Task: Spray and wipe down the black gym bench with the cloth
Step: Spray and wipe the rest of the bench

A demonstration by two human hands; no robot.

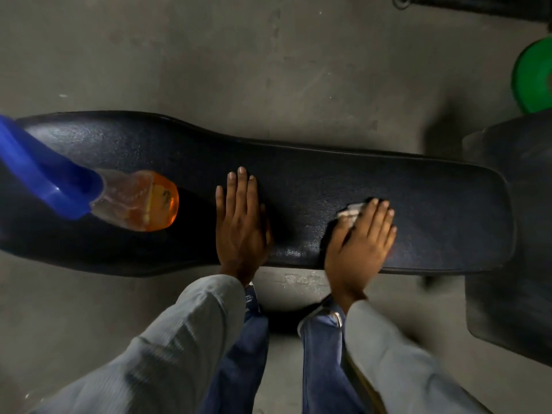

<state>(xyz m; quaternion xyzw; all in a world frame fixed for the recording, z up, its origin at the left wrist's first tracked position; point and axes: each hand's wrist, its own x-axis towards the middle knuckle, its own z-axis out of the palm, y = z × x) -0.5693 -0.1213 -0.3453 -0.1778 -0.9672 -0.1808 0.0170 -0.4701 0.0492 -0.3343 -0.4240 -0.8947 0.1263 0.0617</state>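
Observation:
The black gym bench runs left to right across the middle of the head view. My left hand lies flat on the pad near its centre, fingers spread, holding nothing. To its right, my right hand presses a small grey cloth against the pad; only a corner of the cloth shows past the fingers. A spray bottle with orange liquid and a blue trigger head stands on the left part of the bench, apart from both hands.
A second black pad adjoins the bench at the right. A green weight plate lies on the grey concrete floor at the far right, with dark equipment along the top edge. My legs stand close to the near side.

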